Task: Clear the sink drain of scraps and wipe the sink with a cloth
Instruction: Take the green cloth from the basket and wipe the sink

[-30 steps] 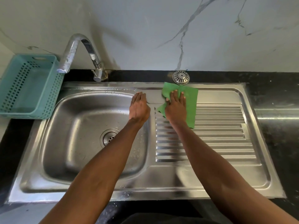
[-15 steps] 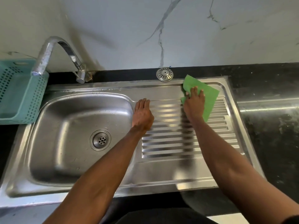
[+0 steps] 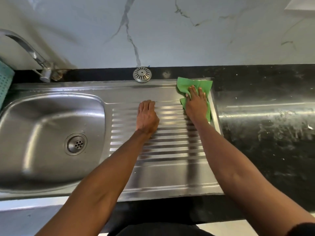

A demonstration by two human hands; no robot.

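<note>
Both hands lie flat on the sink's ribbed draining board, well apart from each other. Taking the drain as landmark: the left hand rests with straight fingers on the ribs, to the right of the drain and holding nothing. The right hand is much farther right, pressing the green cloth onto the board's far right corner, fingers spread over it. The drain itself sits in the basin and looks free of scraps. A loose strainer cap lies behind the board. The cloth looks thin, soft and light; it will likely bunch, so a flat palm on its middle should steer it best.
</note>
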